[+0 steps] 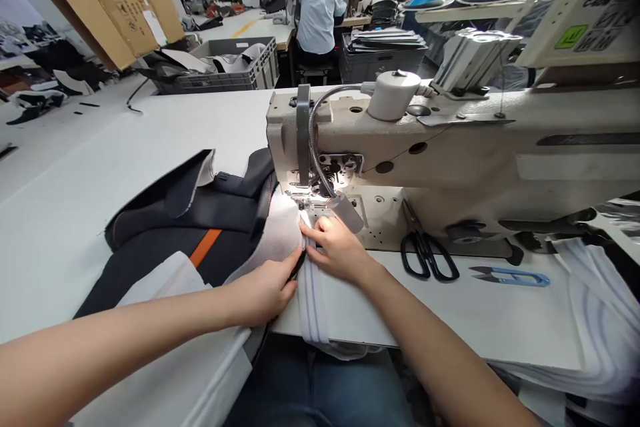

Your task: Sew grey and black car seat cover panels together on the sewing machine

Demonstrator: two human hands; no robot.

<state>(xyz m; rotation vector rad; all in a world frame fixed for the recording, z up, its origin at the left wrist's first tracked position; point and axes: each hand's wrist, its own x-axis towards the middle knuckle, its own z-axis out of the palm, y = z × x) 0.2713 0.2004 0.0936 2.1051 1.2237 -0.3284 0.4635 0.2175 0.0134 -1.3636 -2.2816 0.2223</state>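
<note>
A black fabric piece (pixel 230 213) with an orange stripe and a pale grey mesh backing lies left of the sewing machine (pixel 450 147), its edge reaching the lit needle area. My left hand (pixel 267 290) presses on the mesh edge, index finger stretched towards the needle, thumb bent below. Close beside it, my right hand (pixel 336 247) pinches the white strip with blue lines (pixel 313 307) against the fabric edge, just in front of the presser foot. The strip hangs down over the table's front edge. Exactly what lies under my fingertips is hidden.
Black scissors (pixel 423 253) and blue thread snips (pixel 510 276) lie right of my right hand. More striped strip (pixel 600 307) is heaped at the far right. Behind the white table (pixel 65 173) stand grey crates (pixel 230 63) and a seated person (pixel 320 10). A cardboard box (pixel 110 0) is upper left.
</note>
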